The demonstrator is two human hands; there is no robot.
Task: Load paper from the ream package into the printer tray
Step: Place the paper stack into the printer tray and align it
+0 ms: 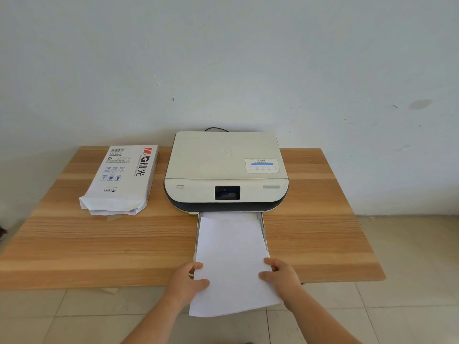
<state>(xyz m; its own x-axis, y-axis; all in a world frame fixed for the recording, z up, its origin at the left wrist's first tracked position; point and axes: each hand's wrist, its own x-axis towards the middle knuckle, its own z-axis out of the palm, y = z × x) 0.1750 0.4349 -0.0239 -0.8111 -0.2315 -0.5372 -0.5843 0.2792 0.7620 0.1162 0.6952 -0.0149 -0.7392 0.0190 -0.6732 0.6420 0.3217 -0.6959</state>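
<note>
Both hands, left (185,281) and right (280,275), clamp the paper's (231,256) near edges, squaring it for the tray (263,225) ahead.

A wooden table (310,219) carries a white printer (226,170) and, left of it, an opened ream package (121,180).

**Paper stack held over the open printer tray**

Both hands grip a white paper stack (232,259): the left hand (185,281) pinches its left edge, the right hand (282,276) its right edge. The stack's far end lies over the pulled-out tray (263,227) of the printer (224,170). The opened ream package (123,180) lies left on the wooden table (323,219).
</note>
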